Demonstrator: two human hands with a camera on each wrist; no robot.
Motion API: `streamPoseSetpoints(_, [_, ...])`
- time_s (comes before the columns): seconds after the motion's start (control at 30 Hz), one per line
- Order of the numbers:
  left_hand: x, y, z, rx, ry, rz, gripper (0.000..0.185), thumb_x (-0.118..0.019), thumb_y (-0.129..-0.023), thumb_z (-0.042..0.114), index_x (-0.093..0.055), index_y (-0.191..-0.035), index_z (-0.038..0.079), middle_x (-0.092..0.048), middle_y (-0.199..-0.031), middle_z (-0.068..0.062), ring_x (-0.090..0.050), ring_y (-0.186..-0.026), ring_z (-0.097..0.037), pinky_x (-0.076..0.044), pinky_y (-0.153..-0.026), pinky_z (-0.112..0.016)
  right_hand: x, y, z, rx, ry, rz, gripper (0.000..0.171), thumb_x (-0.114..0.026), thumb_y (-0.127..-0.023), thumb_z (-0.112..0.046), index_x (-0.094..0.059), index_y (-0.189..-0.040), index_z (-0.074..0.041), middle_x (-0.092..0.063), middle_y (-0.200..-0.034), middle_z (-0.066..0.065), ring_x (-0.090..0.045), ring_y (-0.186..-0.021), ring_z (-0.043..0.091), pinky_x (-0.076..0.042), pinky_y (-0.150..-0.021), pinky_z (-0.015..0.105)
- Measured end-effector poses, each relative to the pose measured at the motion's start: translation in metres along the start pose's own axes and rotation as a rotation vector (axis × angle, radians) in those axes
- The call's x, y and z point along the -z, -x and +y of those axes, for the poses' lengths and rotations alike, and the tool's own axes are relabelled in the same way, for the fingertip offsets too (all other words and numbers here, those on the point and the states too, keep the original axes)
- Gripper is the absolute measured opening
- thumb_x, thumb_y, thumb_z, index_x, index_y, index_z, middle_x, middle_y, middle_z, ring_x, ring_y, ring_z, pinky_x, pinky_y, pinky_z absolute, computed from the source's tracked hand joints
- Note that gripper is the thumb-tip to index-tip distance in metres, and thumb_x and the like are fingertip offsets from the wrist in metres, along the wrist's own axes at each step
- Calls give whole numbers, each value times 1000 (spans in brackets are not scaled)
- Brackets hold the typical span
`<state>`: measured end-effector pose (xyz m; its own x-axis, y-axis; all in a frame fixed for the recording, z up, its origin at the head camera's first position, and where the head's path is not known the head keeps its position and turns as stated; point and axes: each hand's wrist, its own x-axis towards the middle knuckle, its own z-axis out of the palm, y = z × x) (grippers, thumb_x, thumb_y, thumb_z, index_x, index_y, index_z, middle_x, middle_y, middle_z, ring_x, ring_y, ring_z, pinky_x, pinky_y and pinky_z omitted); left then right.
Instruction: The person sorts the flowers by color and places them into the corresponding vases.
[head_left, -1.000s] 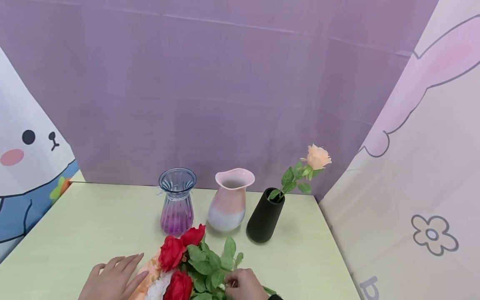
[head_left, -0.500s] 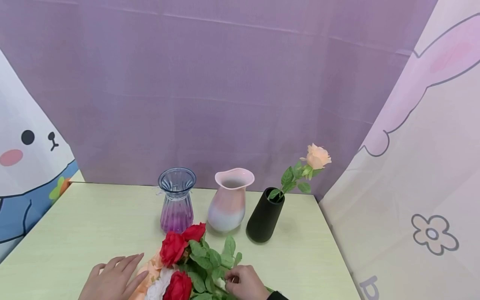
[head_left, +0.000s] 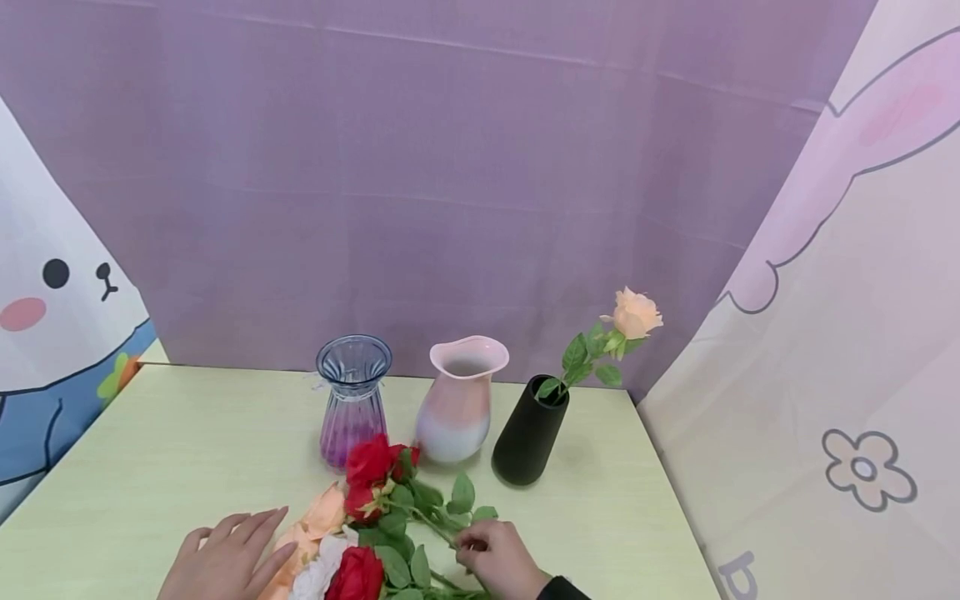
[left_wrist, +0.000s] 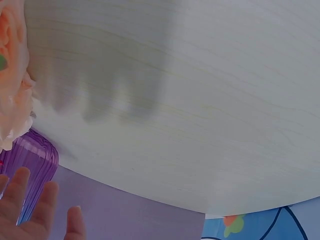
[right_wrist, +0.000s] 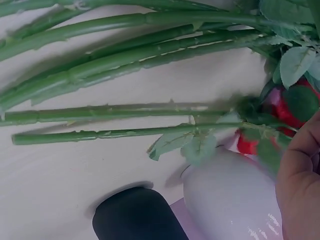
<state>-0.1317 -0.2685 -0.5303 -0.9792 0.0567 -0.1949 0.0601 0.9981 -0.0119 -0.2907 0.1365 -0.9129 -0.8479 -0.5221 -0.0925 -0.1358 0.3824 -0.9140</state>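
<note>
Head view shows the red rose (head_left: 367, 461) shifted up before the purple glass vase (head_left: 352, 417) since half a second ago, baring more peach roses (head_left: 325, 510); it seems to be parting from the bunch (head_left: 397, 567) on the bench (head_left: 187, 450). The right hand (head_left: 502, 562) pinches its stem (head_left: 433, 527); the left hand (head_left: 225, 558), fingers extended beside the peach roses, grips nothing. No brand shows; the right curtain (head_left: 810, 350) bears one unclear letter-like mark (head_left: 738, 575).

Creased purple cloth (head_left: 480, 183) is hanging behind pale table (head_left: 210, 442). Left printed sheet (head_left: 30, 200) is showing a white cartoon face (head_left: 67, 333), pink cheek (head_left: 22, 314), blue area (head_left: 30, 446) below; right sheet (head_left: 795, 358) is bearing a pink shape (head_left: 817, 183) and outlined flower (head_left: 864, 469).
</note>
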Motion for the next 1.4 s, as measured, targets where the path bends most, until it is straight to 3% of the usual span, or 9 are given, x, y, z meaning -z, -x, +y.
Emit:
streamPoseSetpoints(0.33, [2,0,0,-3,-3,27,97,-16,-86,86,-57,-140,16,-65,-128,-6,-56,-117,-35,-45,-91,-65,17,31,-109,6,-86,49,18,-72,-90,-37,-74,-107,-32,-75,-91,-3,-72,-80,24,-59,-63,34])
streamPoseSetpoints(0.53, [14,1,5,-9,-14,37,100,-13,-86,86,-57,-139,14,-65,-128,-8,-56,-116,-37,-44,-92,-66,26,36,-142,44,-94,82,17,-73,-90,-36,-73,-106,-29,-74,-92,0,-71,-77,24,-60,-59,39])
streamPoseSetpoints(0.63, [-5,-12,-5,-11,-36,57,89,-25,-90,82,-55,-141,15,-64,-130,-8,-55,-118,-38,-42,-93,-69,30,34,-149,45,-102,108,21,-72,-90,-39,-72,-107,-27,-73,-92,4,-71,-76,24,-59,-59,43])
streamPoseSetpoints(0.77, [-57,-40,-34,-42,-81,180,87,-17,-89,84,-44,-150,28,-58,-140,1,-50,-128,-34,-34,-100,-73,36,31,-158,50,-97,156,27,-74,-88,-45,-72,-105,-25,-72,-91,8,-69,-73,23,-59,-56,40])
streamPoseSetpoints(0.83, [-67,-45,-40,-56,-91,232,88,-12,-87,85,-42,-151,32,-58,-141,4,-50,-128,-33,-33,-100,-73,42,30,-163,69,-89,162,27,-73,-88,-45,-71,-105,-24,-72,-92,8,-69,-73,23,-59,-56,37])
streamPoseSetpoints(1.0, [-19,-31,-20,-36,-80,183,85,-29,-90,81,-53,-144,20,-63,-132,-5,-55,-120,-37,-41,-94,-69,59,31,-177,114,-89,169,23,-72,-90,-41,-70,-105,-24,-72,-96,8,-71,-73,20,-60,-60,36])
streamPoseSetpoints(1.1, [-11,-30,-18,-50,-75,202,82,-32,-92,78,-52,-145,20,-63,-133,-5,-54,-121,-37,-40,-95,-69,68,33,-191,111,-109,206,22,-74,-89,-41,-71,-103,-24,-73,-94,8,-72,-72,23,-61,-61,37])
streamPoseSetpoints(1.27, [-89,-82,-57,-77,-160,343,80,-25,-89,83,-30,-155,38,-53,-144,4,-44,-132,-36,-27,-102,-75,81,31,-203,117,-88,279,22,-73,-89,-42,-72,-102,-25,-73,-89,3,-72,-69,23,-60,-59,38])
streamPoseSetpoints(1.4, [-130,-119,-77,-82,-183,358,83,-30,-87,85,-27,-156,39,-51,-147,3,-41,-134,-38,-27,-101,-76,89,23,-195,141,-63,328,21,-73,-89,-44,-72,-102,-27,-72,-89,2,-71,-67,20,-59,-58,36])
